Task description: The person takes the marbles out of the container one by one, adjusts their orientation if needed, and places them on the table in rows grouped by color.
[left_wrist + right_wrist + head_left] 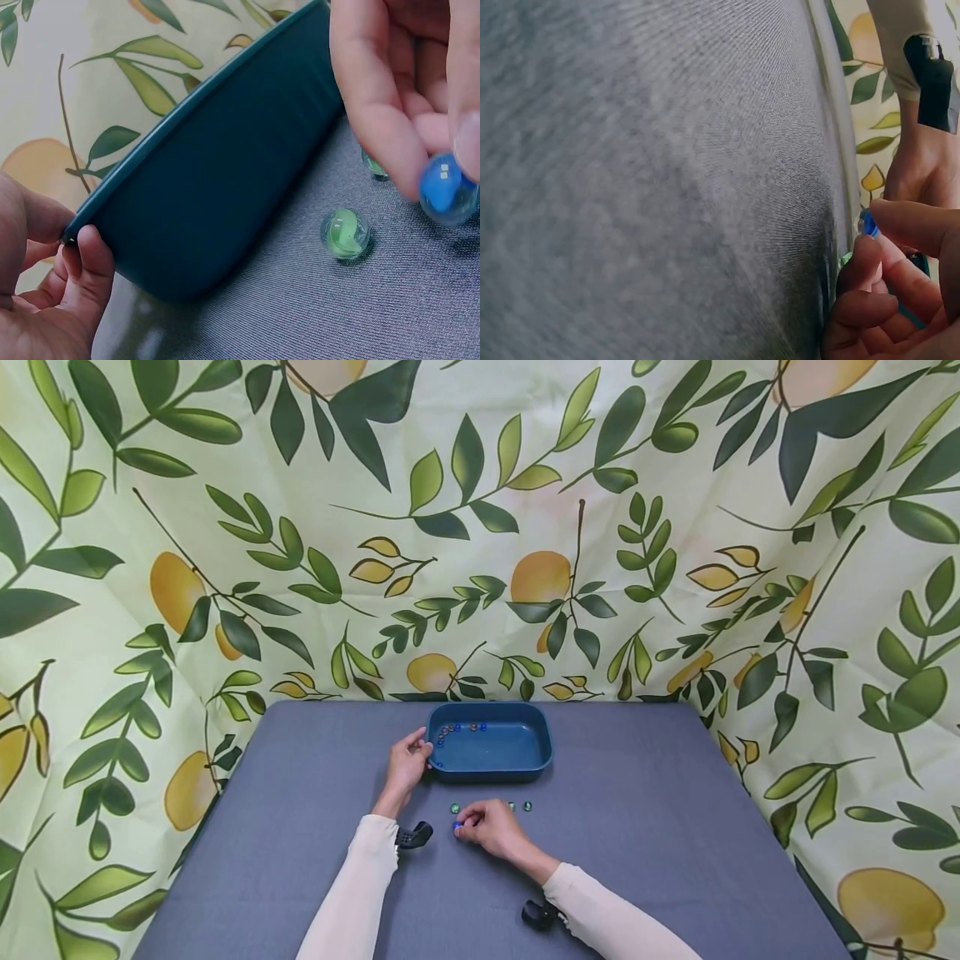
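A blue glass marble (448,191) is pinched between the thumb and fingertips of my right hand (495,828), low over the table in front of the container. My left hand (407,762) grips the left rim of a dark teal rectangular container (506,752), thumb and fingers on either side of the edge in the left wrist view. Several small blue and orange-brown marbles (473,727) lie inside, mostly toward its back left. Close beyond the right hand, a clear marble with a green swirl (455,808) sits on the cloth.
More green marbles (528,807) lie just right of the right hand, before the container. A grey-blue cloth (660,827) covers the table. Behind and at both sides hangs a leaf-and-fruit patterned curtain (480,560). Black camera mounts (538,914) are strapped to both wrists.
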`<state>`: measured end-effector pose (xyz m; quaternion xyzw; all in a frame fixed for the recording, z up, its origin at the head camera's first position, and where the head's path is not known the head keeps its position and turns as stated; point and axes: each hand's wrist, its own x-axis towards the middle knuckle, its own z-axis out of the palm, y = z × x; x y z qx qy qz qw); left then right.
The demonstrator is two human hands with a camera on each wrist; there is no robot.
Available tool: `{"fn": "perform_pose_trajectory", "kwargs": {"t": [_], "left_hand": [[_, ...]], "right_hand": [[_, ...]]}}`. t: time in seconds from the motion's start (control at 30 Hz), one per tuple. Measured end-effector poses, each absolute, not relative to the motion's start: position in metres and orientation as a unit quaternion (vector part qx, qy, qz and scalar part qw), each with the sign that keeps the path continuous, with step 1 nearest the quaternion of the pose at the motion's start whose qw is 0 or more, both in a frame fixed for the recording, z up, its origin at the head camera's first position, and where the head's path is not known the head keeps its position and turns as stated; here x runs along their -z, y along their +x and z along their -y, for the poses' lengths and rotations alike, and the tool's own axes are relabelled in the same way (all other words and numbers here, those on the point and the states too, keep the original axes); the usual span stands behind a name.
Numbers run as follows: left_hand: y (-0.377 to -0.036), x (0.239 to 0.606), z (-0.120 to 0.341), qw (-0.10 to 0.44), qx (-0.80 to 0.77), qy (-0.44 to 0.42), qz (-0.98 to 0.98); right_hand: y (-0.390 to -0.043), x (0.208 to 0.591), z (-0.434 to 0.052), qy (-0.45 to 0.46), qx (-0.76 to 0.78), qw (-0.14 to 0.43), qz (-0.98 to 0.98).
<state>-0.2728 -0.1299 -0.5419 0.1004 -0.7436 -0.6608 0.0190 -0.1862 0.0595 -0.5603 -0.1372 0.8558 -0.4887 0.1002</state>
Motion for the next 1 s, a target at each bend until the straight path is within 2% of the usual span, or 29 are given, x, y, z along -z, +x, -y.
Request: {"fn": "perform_pose_trajectory", "kwargs": {"t": [0.33, 1.0], "left_hand": [[-0.2738, 0.5407, 0.1309, 0.023, 0.659, 0.101, 0.745], [-0.2723, 0.5407, 0.1299, 0.025, 0.660, 0.104, 0.743]], "right_hand": [[-0.1890, 0.5620, -0.0534, -0.146, 0.458, 0.081, -0.873], [-0.1871, 0.5639, -0.0589, -0.129, 0.476, 0.092, -0.865]]}}
